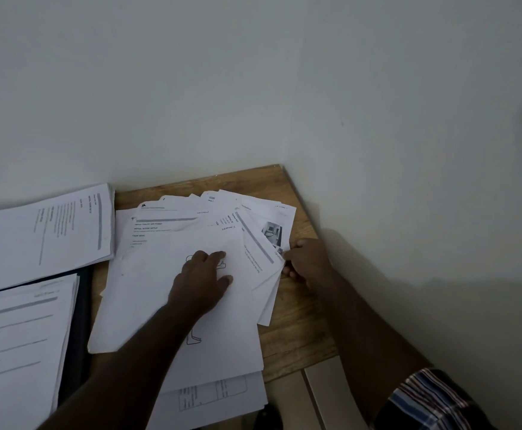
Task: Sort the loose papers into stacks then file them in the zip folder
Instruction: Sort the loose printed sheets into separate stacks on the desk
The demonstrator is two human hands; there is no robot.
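A fanned heap of loose printed papers [172, 274] covers the middle of the wooden table [297, 330]. My left hand [202, 279] lies flat on the top sheet, fingers straight, pressing it down. My right hand [307, 263] pinches the right edge of the fanned sheets [264, 243] near the table's right side. Two sorted stacks lie to the left: one at the back [45, 234] and one nearer me [17, 346]. A dark zip folder [78, 342] shows as a strip under the near stack, mostly hidden.
The table stands in a corner, with pale walls [377, 150] close behind and to the right. Its right edge drops off just past my right hand. A light floor or ledge strip [321, 395] shows below the front edge.
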